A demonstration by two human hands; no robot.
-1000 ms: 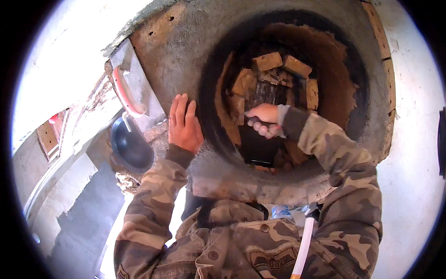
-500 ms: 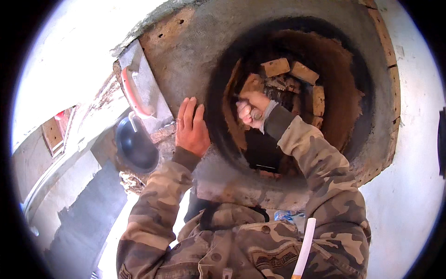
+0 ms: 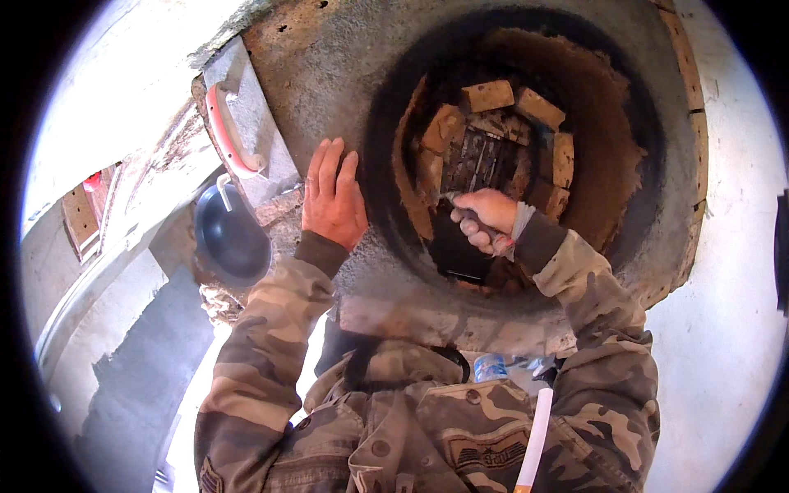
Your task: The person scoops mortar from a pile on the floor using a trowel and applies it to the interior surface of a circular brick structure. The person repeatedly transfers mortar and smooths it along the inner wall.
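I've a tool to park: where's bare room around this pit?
Barest is the concrete top beyond the left hand, between the pink-handled hand float and the blackened pit rim. Crowded: the left edge, with float and dark bowl, and within the pit, with its bricks and the right hand.

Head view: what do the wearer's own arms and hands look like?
Both sleeves, left and right, are camouflage in browns and tan, ending in plain dark cuffs. A patch marks the left sleeve near the lower edge. The left hand and right hand wear no gloves; light grey fabric shows beyond the right cuff.
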